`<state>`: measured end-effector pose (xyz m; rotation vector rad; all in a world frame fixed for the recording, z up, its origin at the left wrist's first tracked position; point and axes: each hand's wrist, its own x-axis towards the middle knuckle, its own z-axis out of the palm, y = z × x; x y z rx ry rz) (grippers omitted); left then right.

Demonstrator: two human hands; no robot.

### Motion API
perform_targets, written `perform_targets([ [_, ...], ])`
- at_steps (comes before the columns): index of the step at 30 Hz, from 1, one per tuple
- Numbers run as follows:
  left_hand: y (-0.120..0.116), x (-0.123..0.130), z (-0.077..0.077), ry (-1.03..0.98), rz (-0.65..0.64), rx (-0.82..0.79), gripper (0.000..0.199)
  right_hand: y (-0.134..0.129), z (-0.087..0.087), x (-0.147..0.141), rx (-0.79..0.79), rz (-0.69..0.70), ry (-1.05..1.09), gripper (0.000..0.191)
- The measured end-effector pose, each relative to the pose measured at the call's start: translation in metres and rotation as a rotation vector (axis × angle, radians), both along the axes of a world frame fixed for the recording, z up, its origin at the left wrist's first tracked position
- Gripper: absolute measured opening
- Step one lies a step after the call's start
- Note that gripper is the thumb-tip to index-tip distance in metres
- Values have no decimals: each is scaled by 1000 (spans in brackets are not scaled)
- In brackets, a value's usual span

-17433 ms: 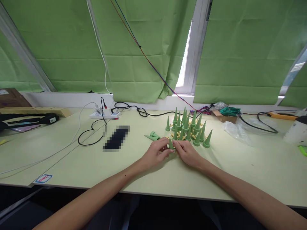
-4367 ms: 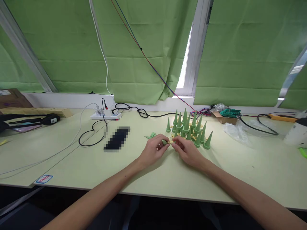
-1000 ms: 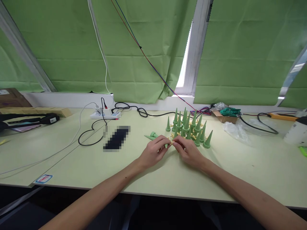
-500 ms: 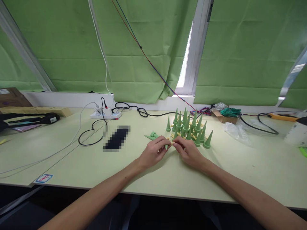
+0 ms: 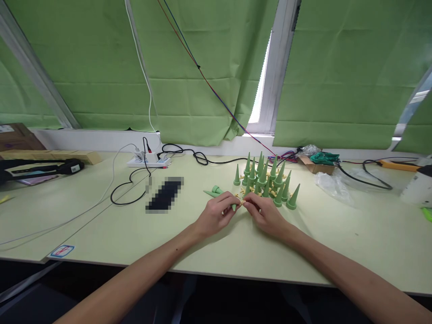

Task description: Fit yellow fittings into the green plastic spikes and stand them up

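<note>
My left hand [image 5: 218, 213] is closed, with the tip of a green cone [image 5: 234, 207] poking out below its fingers; the rest of that cone is hidden. Facing it, my right hand [image 5: 265, 213] pinches a small yellow piece [image 5: 242, 203] at the left fingertips. Fingers cover most of this piece, so its shape is unclear. Just behind my left hand, loose green cones [image 5: 216, 191] lie on their sides. Beyond my right hand stands a cluster of upright green cones [image 5: 262, 177], with small yellow pieces [image 5: 272, 192] scattered among them.
A pale table [image 5: 151, 238] carries a power strip [image 5: 162, 162] with cables and a pixelated dark object [image 5: 165, 194] at left. Clear plastic bags [image 5: 332, 185] and an open cardboard box [image 5: 315, 165] lie at right. A white container [image 5: 416, 186] stands by the right edge.
</note>
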<state>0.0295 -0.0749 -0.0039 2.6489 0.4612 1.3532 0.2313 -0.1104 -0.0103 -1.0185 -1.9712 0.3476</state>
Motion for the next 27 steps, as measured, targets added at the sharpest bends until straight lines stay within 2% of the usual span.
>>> perform_targets([
  [14, 1, 0, -1, 2, -7, 2, 20, 0, -1, -1, 13, 9, 4, 20],
  [27, -2, 2, 0, 23, -18, 33, 16, 3, -4, 0, -21, 5, -26, 35],
])
